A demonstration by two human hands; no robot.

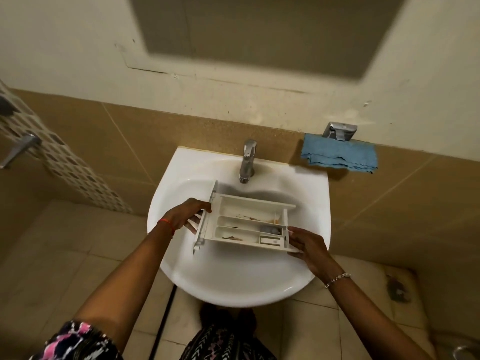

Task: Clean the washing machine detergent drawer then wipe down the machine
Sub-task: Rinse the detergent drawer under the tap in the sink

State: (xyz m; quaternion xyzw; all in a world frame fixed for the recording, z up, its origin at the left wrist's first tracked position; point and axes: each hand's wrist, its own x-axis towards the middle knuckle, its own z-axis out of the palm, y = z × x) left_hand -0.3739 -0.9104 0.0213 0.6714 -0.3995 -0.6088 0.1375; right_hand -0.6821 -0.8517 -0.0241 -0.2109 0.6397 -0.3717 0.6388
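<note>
— Writing first: is any brand or label readable?

— No. I find no letters on the detergent drawer (pixel 244 224), on the tap (pixel 248 162), or on the blue cloth (pixel 339 157). Everything is too soft to read.

— Then count for me, from left to right.

— One grey metal handle (pixel 22 149) at the left edge, beside a strip of mosaic tiles (pixel 65 162). Then the left hand (pixel 181 216), with one red thread on its wrist. It grasps the front panel end of the drawer, fingers curled around the edge. One drawer, white, held over the bowl of the one white sink (pixel 233 281), a little tilted. I count three long compartments in it (brown dirt lies in at least two of them).

— And behind it?

— One chrome tap, at the back rim of the sink. Next, the right hand (pixel 307 246) grips the other end of the drawer between thumb and fingers; one beaded bracelet on that wrist. Further right, one blue cloth hangs from one metal holder (pixel 339 131) on the wall, well apart from the sink.
</note>
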